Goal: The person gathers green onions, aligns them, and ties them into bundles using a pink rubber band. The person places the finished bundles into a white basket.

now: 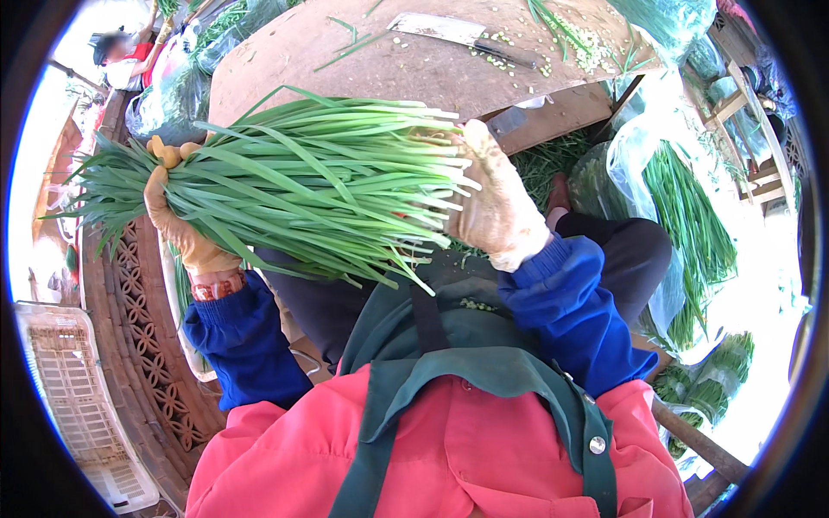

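A large bundle of green Chinese chives (311, 184) lies crosswise above my lap, leafy tips to the left and pale cut ends to the right. My left hand (173, 201), in a tan glove, grips it near the leafy tips, fingers wrapped around. At the pale ends is my right hand (495, 194), also gloved, its palm against the stems; its fingers are partly hidden, so its grip is unclear. Beyond the bundle, a cleaver (463, 35) with a dark handle rests flat on the worn board table (291, 65), beside small chopped stem pieces (592, 52) and loose leaves.
Plastic bags of chives (686, 220) stand at my right, with wrapped bundles (719, 382) below. A bag of greens (171, 103) lies left of the table. A plastic crate (71, 395) sits at lower left. Another person (126, 61) is at upper left.
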A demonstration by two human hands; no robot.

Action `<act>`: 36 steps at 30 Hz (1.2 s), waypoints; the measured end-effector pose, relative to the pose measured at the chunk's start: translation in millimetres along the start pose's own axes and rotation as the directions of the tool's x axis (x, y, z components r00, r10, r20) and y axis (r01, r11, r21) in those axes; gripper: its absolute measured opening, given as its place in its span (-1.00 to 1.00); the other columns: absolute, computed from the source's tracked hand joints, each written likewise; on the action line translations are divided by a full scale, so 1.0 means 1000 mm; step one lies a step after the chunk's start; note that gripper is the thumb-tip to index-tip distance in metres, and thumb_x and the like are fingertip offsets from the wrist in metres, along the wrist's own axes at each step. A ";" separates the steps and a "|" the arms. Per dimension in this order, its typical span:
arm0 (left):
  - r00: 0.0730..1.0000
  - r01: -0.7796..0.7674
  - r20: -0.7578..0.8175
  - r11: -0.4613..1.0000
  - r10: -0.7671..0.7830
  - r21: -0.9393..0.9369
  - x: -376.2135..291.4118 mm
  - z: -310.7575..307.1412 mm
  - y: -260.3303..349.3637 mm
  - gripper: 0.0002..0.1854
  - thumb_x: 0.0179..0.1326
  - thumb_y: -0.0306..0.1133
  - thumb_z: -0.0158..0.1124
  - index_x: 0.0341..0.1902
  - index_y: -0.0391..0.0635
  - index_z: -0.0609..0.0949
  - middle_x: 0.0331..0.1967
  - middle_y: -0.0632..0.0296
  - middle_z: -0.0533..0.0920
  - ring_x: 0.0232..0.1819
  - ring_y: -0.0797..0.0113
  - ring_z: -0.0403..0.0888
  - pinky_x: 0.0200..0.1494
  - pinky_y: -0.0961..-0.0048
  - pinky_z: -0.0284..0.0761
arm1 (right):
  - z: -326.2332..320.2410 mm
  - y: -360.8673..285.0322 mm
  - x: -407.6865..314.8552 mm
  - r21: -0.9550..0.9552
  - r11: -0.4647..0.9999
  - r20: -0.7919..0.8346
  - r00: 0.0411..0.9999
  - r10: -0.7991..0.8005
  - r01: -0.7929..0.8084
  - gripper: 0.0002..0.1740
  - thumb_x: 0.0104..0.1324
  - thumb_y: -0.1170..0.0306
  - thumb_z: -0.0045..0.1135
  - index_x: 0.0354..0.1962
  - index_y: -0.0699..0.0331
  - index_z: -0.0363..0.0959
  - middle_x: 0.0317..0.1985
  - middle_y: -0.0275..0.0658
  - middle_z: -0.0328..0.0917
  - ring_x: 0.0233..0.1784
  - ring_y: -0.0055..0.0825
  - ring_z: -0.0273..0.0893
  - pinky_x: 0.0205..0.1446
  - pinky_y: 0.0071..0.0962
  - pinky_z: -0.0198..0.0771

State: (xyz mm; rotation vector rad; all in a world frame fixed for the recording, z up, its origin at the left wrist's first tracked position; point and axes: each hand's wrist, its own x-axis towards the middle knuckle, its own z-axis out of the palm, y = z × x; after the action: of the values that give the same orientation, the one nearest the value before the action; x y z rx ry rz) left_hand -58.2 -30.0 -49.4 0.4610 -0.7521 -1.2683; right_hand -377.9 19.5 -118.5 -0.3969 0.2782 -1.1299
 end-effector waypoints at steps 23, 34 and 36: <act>0.961 -0.273 0.065 0.960 0.269 0.055 -0.007 0.006 -0.005 -0.79 0.25 -0.24 0.19 -0.13 0.00 0.44 -0.28 0.35 0.48 -0.10 0.33 0.49 0.41 0.06 0.25 | -0.030 0.002 -0.033 -0.529 0.828 -0.447 0.769 -0.458 0.186 -0.80 0.46 0.47 -0.02 -0.01 0.27 0.47 -0.62 -0.55 0.29 -0.74 -0.82 0.12 -0.72 -0.73 0.00; 0.973 -0.182 0.136 0.983 0.184 -0.027 -0.002 0.006 -0.003 -0.76 0.23 -0.23 0.20 -0.06 0.03 0.47 -0.25 0.35 0.51 -0.01 0.35 0.49 0.47 0.05 0.17 | -0.014 -0.025 -0.028 -0.511 0.859 -0.019 0.999 -0.041 0.026 -0.44 0.34 0.35 0.20 0.27 0.30 0.40 -0.14 -0.45 0.65 -0.50 -0.88 0.24 -0.49 -0.84 0.17; 0.969 -0.204 0.137 0.978 0.206 -0.030 -0.002 0.003 -0.003 -0.68 0.23 -0.24 0.21 0.04 0.01 0.48 -0.22 0.36 0.52 -0.03 0.34 0.51 0.47 0.02 0.18 | -0.014 -0.025 -0.025 -0.521 0.853 0.019 1.000 0.015 -0.003 -0.38 0.30 0.30 0.22 0.29 0.30 0.38 -0.12 -0.48 0.65 -0.49 -0.90 0.26 -0.49 -0.84 0.18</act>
State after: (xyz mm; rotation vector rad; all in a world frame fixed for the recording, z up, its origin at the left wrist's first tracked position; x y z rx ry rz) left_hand -62.6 -28.5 -50.1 0.2753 -0.8837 -1.1189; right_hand -414.1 31.2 -119.3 -0.8901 0.5720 -1.0288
